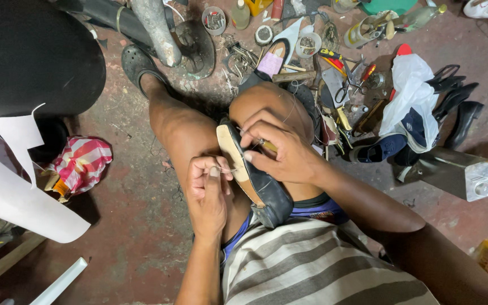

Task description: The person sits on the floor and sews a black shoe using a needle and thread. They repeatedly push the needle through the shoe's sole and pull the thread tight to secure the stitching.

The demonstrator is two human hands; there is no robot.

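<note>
Black shoe with tan sole; grey-and-cream striped shirt at six o'clock; red-and-white striped bag at nine; white bag at two.

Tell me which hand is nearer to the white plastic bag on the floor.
The right hand. It rests on the black shoe on the lap, closer to the white plastic bag. The left hand pinches thread on the shoe's far side, further from the bag.

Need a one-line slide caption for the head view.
Seated person's left hand pinches thread while right hand works a tool at the sole of a black shoe, tools scattered beyond.
</note>
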